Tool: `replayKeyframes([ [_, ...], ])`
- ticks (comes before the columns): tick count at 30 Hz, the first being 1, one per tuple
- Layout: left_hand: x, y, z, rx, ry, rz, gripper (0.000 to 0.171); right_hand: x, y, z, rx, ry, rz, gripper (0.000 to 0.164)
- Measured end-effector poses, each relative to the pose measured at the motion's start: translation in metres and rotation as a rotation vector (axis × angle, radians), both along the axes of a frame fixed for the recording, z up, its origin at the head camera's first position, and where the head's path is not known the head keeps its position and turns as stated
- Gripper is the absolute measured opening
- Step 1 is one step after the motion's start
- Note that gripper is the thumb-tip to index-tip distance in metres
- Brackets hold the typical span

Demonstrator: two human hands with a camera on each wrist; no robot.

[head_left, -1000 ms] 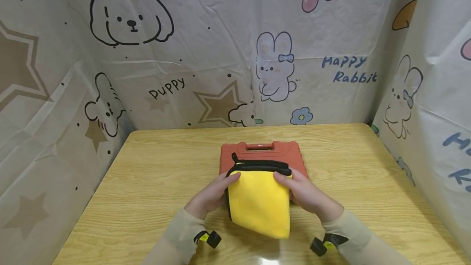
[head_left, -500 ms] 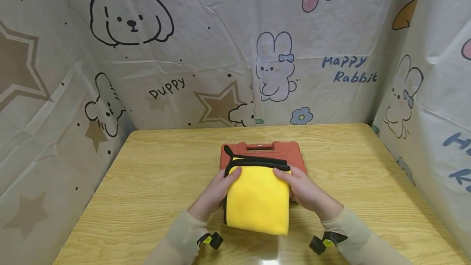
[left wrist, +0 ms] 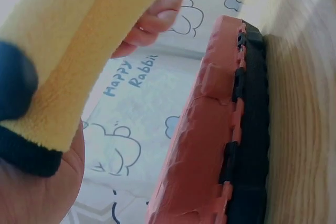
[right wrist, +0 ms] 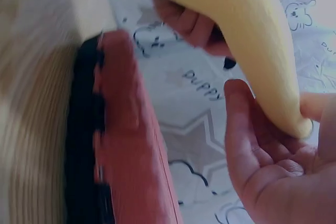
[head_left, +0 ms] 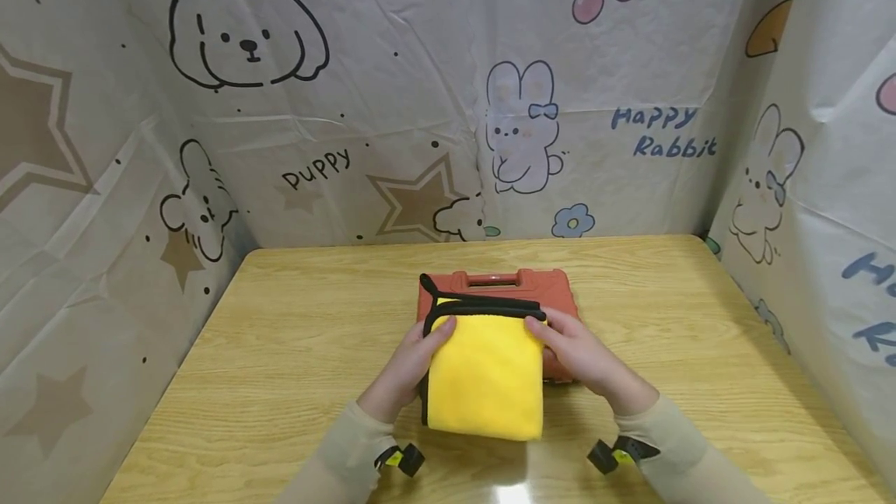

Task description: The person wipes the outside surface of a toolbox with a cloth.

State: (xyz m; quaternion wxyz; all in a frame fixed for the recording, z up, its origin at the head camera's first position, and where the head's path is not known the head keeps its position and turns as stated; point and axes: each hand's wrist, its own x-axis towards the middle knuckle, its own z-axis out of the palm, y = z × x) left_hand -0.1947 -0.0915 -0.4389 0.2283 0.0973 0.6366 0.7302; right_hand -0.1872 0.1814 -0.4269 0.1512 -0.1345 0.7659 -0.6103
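Observation:
A folded yellow towel (head_left: 486, 379) with black edging is held up by both hands, in front of and above a red case (head_left: 539, 283). My left hand (head_left: 404, 368) grips its left side, thumb on the near face and fingers behind. On the other side, my right hand (head_left: 584, 352) pinches the upper right corner with the thumb in front. In the right wrist view the right hand (right wrist: 283, 166) has its fingers behind the fold of the towel (right wrist: 257, 40). From the left wrist, the towel (left wrist: 89, 40) hangs apart from the case (left wrist: 199, 135).
The red case lies on the wooden table (head_left: 315, 317), its handle toward the back; its lower part is black with latches. Printed cloth walls (head_left: 392, 37) with cartoon animals stand behind and at both sides.
The towel has swung from a slant to nearly square and shifted slightly left. My right hand's grip has moved a little outward at the towel's corner.

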Motion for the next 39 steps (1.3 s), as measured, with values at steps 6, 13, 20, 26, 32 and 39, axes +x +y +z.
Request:
replayKeyframes([
  [6,-0.003,-0.01,0.005,0.015,0.031,0.028,0.041,-0.005,0.008,-0.005,0.196,0.21,-0.188,0.039],
  [13,-0.006,-0.032,0.017,0.0,0.033,0.082,0.038,-0.021,0.027,-0.017,0.422,0.466,-0.401,0.033],
  [20,-0.011,-0.054,0.031,-0.042,0.015,0.165,0.034,-0.034,0.039,-0.03,0.467,0.359,-0.378,0.048],
  [26,-0.016,-0.071,0.038,-0.115,-0.002,0.306,0.038,-0.042,0.044,-0.043,0.407,0.192,-0.277,0.057],
  [32,-0.022,-0.091,0.042,-0.196,0.005,0.365,0.043,-0.049,0.044,-0.054,0.319,0.109,-0.234,0.06],
  [39,-0.033,-0.111,0.051,-0.392,0.077,0.402,0.05,-0.051,0.041,-0.062,0.254,0.0,-0.25,0.062],
])
